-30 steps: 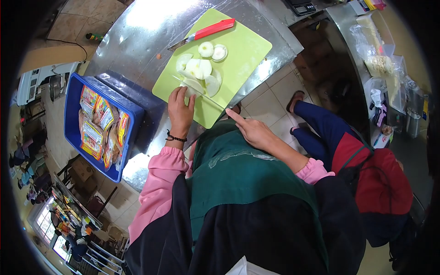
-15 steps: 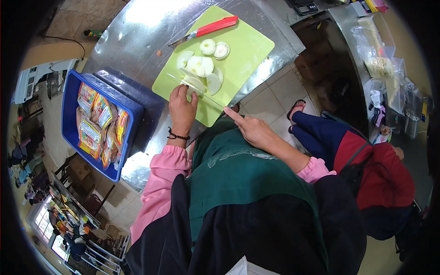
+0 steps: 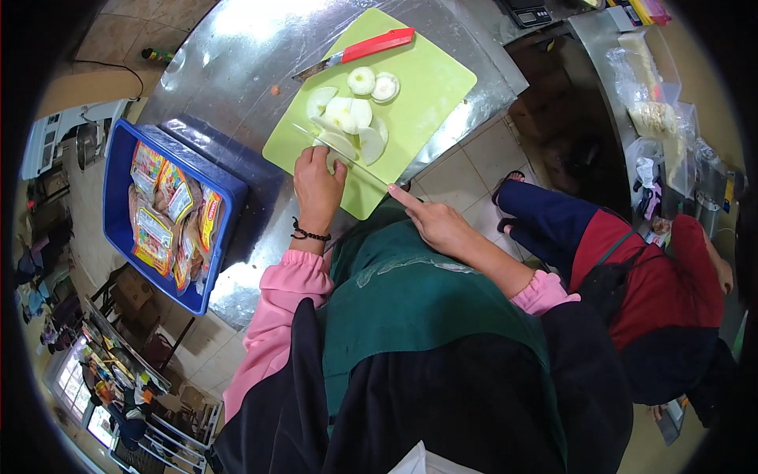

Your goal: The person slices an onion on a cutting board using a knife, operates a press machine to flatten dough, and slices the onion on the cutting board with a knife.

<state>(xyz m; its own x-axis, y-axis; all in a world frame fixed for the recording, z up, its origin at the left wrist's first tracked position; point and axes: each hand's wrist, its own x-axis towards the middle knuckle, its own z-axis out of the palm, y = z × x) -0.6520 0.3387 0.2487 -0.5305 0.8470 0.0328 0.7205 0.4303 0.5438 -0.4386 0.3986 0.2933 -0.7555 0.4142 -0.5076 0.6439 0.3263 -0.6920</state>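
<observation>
My right hand (image 3: pixel 433 221) is closed around a knife, its index finger stretched along the back. The thin blade (image 3: pixel 365 167), seen nearly edge-on, reaches across the green cutting board (image 3: pixel 430 87) into the onion pieces. My left hand (image 3: pixel 320 180) has its fingertips bent down on an onion piece (image 3: pixel 338 142) beside the blade; they partly hide it. Peeled white onion chunks (image 3: pixel 347 114) lie just beyond, with two round cut onion ends (image 3: pixel 362 80) farther up. A second knife with a red handle (image 3: pixel 379 44) rests across the far end of the board.
A blue crate (image 3: pixel 118 205) holding several printed plastic packets (image 3: pixel 154 237) stands left of the board on the metal table (image 3: pixel 237 87). To the right, a person in red and navy (image 3: pixel 632 284) is close by. A shelf with clear containers (image 3: pixel 679 142) and a scale (image 3: pixel 530 14) are at upper right.
My hands and the blade keep almost the same place over the onion. The person on the right has shifted, and an arm and a flat object now show there.
</observation>
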